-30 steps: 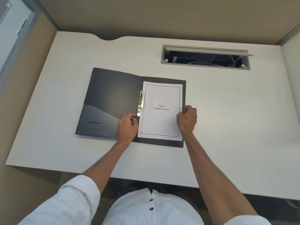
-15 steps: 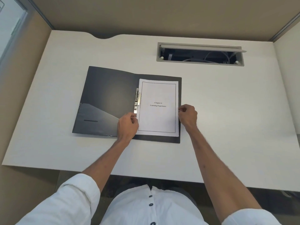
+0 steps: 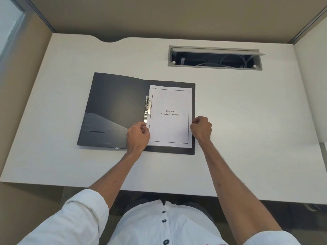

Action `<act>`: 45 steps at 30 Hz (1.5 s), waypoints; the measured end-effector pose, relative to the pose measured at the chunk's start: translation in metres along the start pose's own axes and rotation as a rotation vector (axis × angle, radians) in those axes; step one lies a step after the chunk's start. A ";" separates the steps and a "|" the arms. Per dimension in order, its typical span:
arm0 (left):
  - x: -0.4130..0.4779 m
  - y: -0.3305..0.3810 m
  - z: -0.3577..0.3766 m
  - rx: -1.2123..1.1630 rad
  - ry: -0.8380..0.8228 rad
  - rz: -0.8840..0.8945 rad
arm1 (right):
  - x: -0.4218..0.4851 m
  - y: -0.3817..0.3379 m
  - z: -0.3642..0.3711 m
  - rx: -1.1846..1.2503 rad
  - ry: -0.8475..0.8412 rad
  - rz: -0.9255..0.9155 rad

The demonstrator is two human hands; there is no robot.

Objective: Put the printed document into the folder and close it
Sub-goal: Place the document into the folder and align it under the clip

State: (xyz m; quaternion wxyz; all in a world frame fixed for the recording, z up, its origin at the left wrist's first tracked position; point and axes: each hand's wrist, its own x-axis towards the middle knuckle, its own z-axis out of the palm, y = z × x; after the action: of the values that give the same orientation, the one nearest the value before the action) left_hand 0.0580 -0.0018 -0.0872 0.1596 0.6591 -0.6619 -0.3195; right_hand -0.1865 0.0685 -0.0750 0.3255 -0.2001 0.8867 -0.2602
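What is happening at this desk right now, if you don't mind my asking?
A person is filing a printed document into a black folder that lies open on the white desk. The document rests on the folder's right half, beside the metal clip at the spine. The left hand is at the paper's left edge just below the clip, and the right hand pinches the paper's right edge. The folder is not yet closed.

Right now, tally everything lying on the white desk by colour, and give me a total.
Black: 1, the open plastic folder with a metal clip at its spine.
White: 1, the printed paper document lying on the folder's right half, the left hand and right hand at its edges.
Total: 2.
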 end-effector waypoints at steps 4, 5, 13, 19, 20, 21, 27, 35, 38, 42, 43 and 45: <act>-0.001 0.001 0.000 0.000 0.002 0.004 | -0.001 -0.001 0.000 0.004 -0.009 0.005; -0.001 0.001 0.000 -0.001 0.001 0.004 | -0.001 -0.001 -0.001 0.003 -0.011 0.004; -0.003 -0.002 0.000 -0.011 -0.004 0.015 | -0.004 -0.002 -0.001 -0.037 -0.019 -0.015; -0.003 -0.003 -0.001 0.010 -0.017 0.027 | -0.006 -0.004 -0.003 -0.083 -0.031 -0.035; -0.002 -0.004 -0.002 0.014 -0.016 0.028 | -0.006 -0.005 -0.004 -0.086 -0.032 -0.036; -0.002 -0.005 -0.003 0.015 -0.008 0.028 | -0.007 -0.006 -0.005 -0.090 -0.019 -0.043; 0.011 -0.007 -0.015 0.015 0.123 0.109 | -0.011 -0.014 0.001 -0.124 0.091 -0.347; 0.055 0.009 -0.020 0.102 -0.005 0.261 | -0.008 -0.046 0.028 -0.585 -0.283 -0.661; 0.070 0.016 -0.021 0.122 -0.031 0.284 | -0.006 -0.053 0.036 -0.654 -0.309 -0.689; 0.087 0.024 -0.021 0.134 -0.041 0.290 | -0.002 -0.060 0.041 -0.686 -0.315 -0.703; 0.091 0.025 -0.021 0.138 -0.042 0.292 | -0.001 -0.062 0.041 -0.692 -0.323 -0.699; 0.097 0.027 -0.020 0.145 -0.051 0.298 | 0.001 -0.063 0.042 -0.704 -0.340 -0.695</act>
State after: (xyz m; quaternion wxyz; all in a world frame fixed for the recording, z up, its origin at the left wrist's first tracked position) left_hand 0.0424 -0.1027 -0.0753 0.1402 0.5553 -0.7774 -0.2602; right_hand -0.1470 0.0044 -0.0657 0.2725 -0.6192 0.7364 -0.0029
